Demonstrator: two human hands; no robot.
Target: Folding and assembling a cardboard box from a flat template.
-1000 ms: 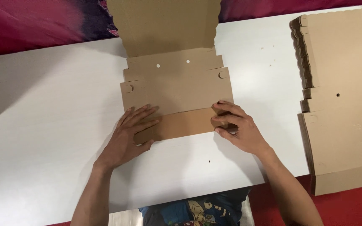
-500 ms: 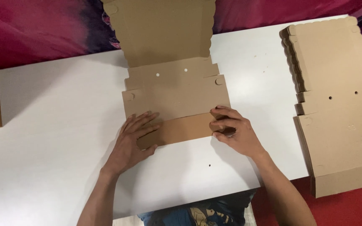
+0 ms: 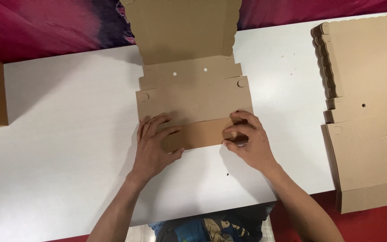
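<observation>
Both hands press my flat brown corrugated cardboard box blank [image 3: 193, 105]: left hand [image 3: 155, 145] splayed, right hand [image 3: 247, 141] pinching the near flap's end to crease it, mid white worktop [image 3: 59, 134], near edge.

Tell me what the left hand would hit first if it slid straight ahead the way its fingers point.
The left hand points away from the person, over the flat cardboard box blank. Sliding on, it would probably meet the blank's raised far flap first, though depth is uncertain.
</observation>
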